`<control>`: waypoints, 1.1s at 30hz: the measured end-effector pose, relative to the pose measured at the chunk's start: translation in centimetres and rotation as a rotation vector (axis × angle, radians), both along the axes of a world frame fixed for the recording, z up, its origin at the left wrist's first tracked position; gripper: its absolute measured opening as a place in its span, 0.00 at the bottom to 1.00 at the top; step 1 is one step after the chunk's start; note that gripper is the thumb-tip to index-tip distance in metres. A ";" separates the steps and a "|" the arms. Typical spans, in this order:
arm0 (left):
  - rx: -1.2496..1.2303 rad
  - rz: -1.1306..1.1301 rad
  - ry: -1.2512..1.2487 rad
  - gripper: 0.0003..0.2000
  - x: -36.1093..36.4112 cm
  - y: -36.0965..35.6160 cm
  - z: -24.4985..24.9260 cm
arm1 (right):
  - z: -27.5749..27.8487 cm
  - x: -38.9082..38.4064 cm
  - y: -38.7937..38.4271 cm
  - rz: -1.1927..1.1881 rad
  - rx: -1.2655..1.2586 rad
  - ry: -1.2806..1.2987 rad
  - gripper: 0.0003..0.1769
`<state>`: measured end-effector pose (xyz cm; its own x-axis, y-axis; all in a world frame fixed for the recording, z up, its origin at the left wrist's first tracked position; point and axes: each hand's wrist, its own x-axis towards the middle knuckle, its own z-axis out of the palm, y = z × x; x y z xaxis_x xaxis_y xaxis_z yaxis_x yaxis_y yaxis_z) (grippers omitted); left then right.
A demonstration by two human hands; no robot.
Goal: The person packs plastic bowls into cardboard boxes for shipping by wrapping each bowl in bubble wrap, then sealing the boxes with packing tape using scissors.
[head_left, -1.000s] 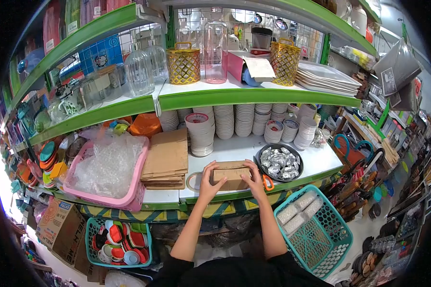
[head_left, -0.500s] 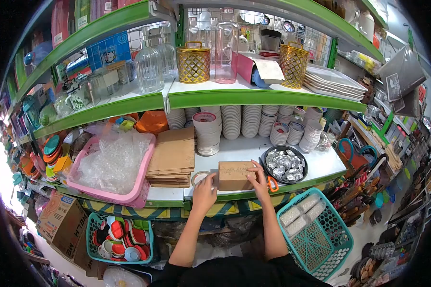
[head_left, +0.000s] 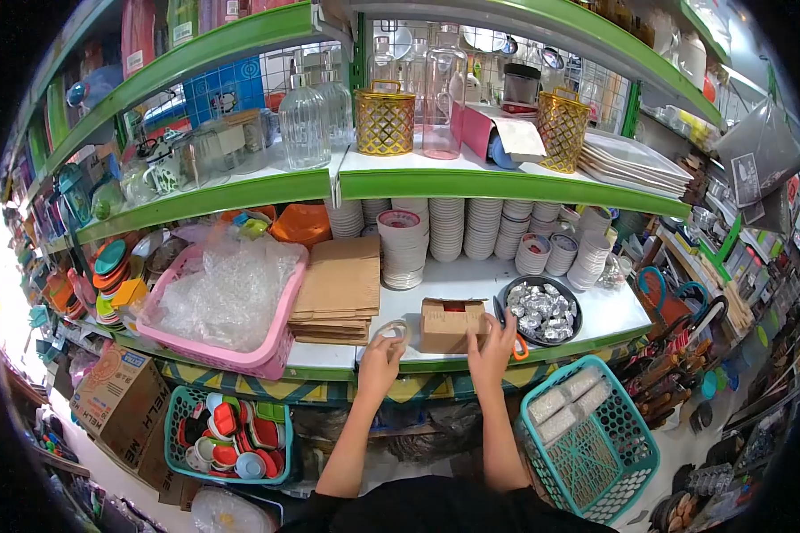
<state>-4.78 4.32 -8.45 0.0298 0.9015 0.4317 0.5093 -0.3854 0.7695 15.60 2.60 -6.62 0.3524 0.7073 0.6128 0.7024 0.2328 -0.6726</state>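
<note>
A small brown cardboard box (head_left: 451, 329) stands near the shelf's front edge, a gap in its upper part showing something red inside. My right hand (head_left: 491, 357) is at its right end, thumb against the box and fingers apart. Just beyond those fingers lie scissors with orange handles (head_left: 521, 346), partly hidden by the hand. Left of the box, the curled fingers of my left hand (head_left: 380, 366) are on a roll of tape (head_left: 391, 330), covering its near side.
A black pan of foil-wrapped pieces (head_left: 560, 332) sits at right. Flat brown cardboard (head_left: 336, 284) and a pink basket (head_left: 276, 351) of bubble wrap stand at left. Stacked bowls (head_left: 404, 258) line the back. Below are two teal baskets (head_left: 613, 506), (head_left: 182, 466) and a large carton (head_left: 120, 400).
The view has shifted slightly left. The box has been turned, so a gap with red inside now shows. My left fingers have closed in on the tape roll.
</note>
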 end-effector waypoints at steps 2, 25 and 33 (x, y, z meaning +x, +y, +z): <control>-0.025 -0.021 -0.108 0.09 -0.2 -0.6 0.8 | 0.7 -1.6 -0.9 -0.155 0.083 -0.252 0.22; 0.105 -0.191 -0.453 0.13 -1.4 -7.7 4.2 | 5.2 -9.4 -7.2 0.509 0.144 0.130 0.17; 0.161 -0.181 -0.313 0.13 -1.9 -8.6 5.1 | 6.3 -9.2 -7.9 0.567 0.062 0.118 0.20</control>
